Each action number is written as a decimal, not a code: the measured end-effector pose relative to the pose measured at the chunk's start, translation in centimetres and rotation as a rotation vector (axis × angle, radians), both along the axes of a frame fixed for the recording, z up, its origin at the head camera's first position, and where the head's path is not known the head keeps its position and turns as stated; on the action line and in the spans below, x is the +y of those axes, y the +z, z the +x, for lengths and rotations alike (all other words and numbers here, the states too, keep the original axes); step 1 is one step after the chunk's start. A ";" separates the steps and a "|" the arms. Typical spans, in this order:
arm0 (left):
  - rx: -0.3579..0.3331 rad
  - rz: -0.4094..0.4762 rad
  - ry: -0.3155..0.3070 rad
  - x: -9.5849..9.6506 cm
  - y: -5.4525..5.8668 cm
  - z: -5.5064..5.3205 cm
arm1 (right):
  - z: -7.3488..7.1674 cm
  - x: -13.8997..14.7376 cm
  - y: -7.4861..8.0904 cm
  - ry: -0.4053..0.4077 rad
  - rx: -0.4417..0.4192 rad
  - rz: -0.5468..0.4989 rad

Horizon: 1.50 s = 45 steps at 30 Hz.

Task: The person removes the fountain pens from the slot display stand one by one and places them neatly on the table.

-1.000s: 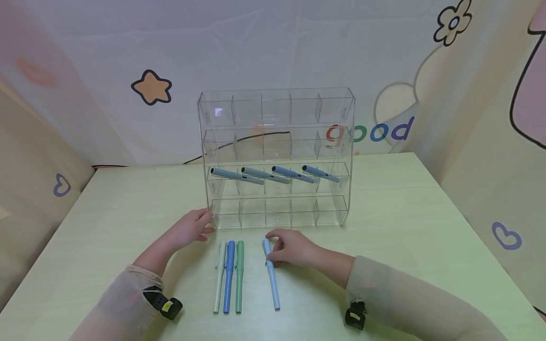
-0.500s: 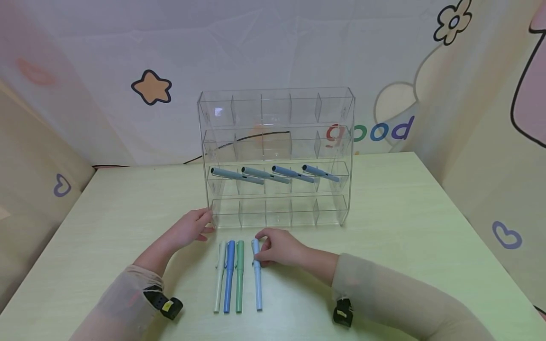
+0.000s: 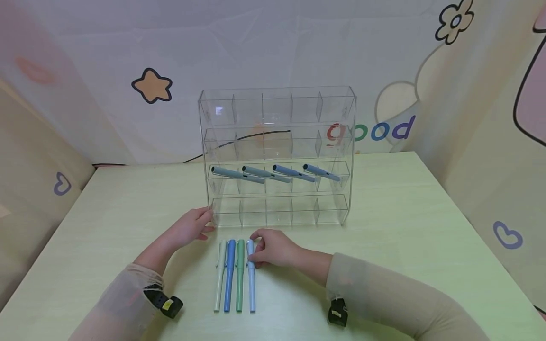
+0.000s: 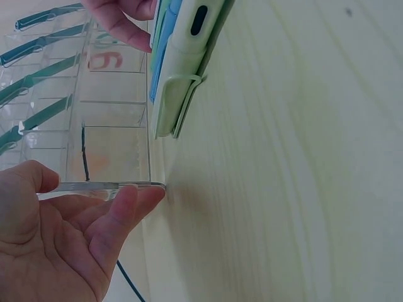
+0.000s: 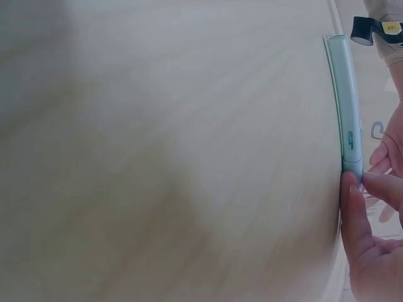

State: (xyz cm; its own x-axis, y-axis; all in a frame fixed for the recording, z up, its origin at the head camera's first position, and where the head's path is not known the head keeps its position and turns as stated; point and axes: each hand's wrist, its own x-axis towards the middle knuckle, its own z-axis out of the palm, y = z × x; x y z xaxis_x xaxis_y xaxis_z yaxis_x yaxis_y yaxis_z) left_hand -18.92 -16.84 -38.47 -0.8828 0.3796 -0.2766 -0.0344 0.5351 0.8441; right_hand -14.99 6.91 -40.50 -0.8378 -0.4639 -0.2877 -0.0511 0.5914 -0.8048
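Note:
On the table, my right hand pinches a light blue pen near its cap end, between thumb and fingers. This pen lies beside a green pen, a dark blue pen and a pale green pen, all roughly parallel. My left hand holds the lower left side of a clear acrylic rack. In the left wrist view, the thumb and fingers of that hand meet the panel's edge. Several blue and teal pens lie tilted in the rack's third tier from the top.
The rack has several tiers split by dividers and stands behind the row of pens. A pale wooden table lies beneath everything. A printed cloth backdrop rises behind and at both sides. Each sleeve carries a black wrist camera.
My right hand has slid the light blue pen leftward, and it has straightened alongside the green pen. The left hand and rack stay in place.

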 end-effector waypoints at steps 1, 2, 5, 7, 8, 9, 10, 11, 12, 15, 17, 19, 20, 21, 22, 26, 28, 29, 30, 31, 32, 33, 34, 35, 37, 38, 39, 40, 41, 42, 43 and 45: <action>-0.001 0.000 0.001 0.0 0.0 0.0 | 0.0 0.0 0.0 0.001 0.003 0.001; -0.002 -0.001 0.001 0.0 0.0 0.0 | 0.0 -0.1 0.0 0.001 0.006 0.000; -0.005 -0.001 0.001 0.0 0.1 0.0 | 0.0 -0.1 0.0 0.004 0.014 0.002; -0.005 0.001 0.001 0.1 0.1 0.0 | -0.1 -0.2 0.0 0.003 0.017 0.003; -0.005 0.000 0.002 0.1 0.1 0.0 | -0.1 -0.2 0.1 0.002 0.018 0.005; -0.004 0.000 0.004 0.1 0.1 0.0 | -0.1 -0.2 0.1 0.001 0.017 0.005; -0.004 -0.001 0.004 0.1 0.1 0.0 | -0.1 -0.2 0.1 0.000 0.017 0.004; -0.004 -0.002 0.004 0.1 0.1 0.0 | -0.1 -0.2 0.2 0.000 0.016 0.001; -0.004 -0.003 0.004 0.1 0.0 0.0 | -0.1 -0.2 0.2 0.002 0.016 -0.001; -0.004 -0.002 0.004 0.1 0.0 0.0 | -0.2 -0.2 0.1 0.018 0.020 -0.017; -0.004 0.001 0.004 0.1 -0.1 0.0 | -0.3 -0.2 0.0 0.026 0.025 -0.024; -0.002 0.003 0.004 0.0 -0.1 0.0 | -0.3 -0.2 -0.1 0.026 0.030 -0.024; -0.003 0.005 0.005 0.0 -0.1 0.0 | -0.3 -0.2 -0.1 0.024 0.031 -0.023; -0.003 0.006 0.005 0.0 -0.1 0.0 | -0.4 -0.2 -0.2 0.021 0.033 -0.018; -0.003 0.008 0.005 0.0 -0.1 0.0 | -0.4 -0.2 -0.2 0.016 0.034 -0.015; -0.003 0.010 0.008 0.0 0.0 0.1 | -0.4 -0.2 -0.1 0.011 0.037 -0.009; -0.002 0.008 0.007 0.0 0.0 0.1 | -0.4 -0.1 0.0 0.009 0.035 -0.018; -0.002 0.008 0.007 0.0 0.0 0.1 | -0.4 0.0 0.1 0.008 0.034 -0.023; -0.003 0.009 0.009 0.0 0.0 0.1 | -0.4 0.1 0.2 0.006 0.035 -0.029; -0.002 0.008 0.008 0.1 0.0 0.1 | -0.4 0.2 0.3 0.000 0.033 -0.040; -0.002 0.006 0.007 0.1 0.0 0.1 | -0.4 0.4 0.4 -0.007 0.031 -0.052; 0.000 0.003 0.006 0.1 0.0 0.1 | -0.5 0.6 0.5 -0.015 0.031 -0.062; 0.002 0.002 0.007 0.1 0.0 0.2 | -0.5 0.9 0.6 -0.023 0.033 -0.070; 0.003 0.000 0.009 0.1 0.0 0.2 | -0.6 1.1 0.7 -0.027 0.043 -0.074; 0.009 -0.003 0.010 0.1 0.0 0.2 | -0.8 1.7 0.9 -0.034 0.058 -0.084; 0.011 -0.003 0.011 0.1 0.1 0.2 | -0.9 2.1 0.9 -0.034 0.070 -0.087; 0.013 -0.003 0.012 0.1 0.1 0.2 | -1.0 2.5 1.0 -0.029 0.085 -0.088; 0.014 -0.002 0.013 0.1 0.1 0.2 | -1.0 2.8 1.1 -0.025 0.101 -0.093; 0.015 0.000 0.013 0.1 0.1 0.3 | -1.1 3.2 1.1 -0.016 0.118 -0.101; 0.017 0.001 0.014 0.1 0.1 0.3 | -1.2 3.5 1.2 -0.009 0.133 -0.110; 0.018 0.001 0.013 0.1 0.1 0.3 | -1.2 3.9 1.3 -0.002 0.146 -0.124; 0.020 -0.002 0.014 0.1 0.1 0.3 | -1.3 4.6 1.5 0.014 0.171 -0.152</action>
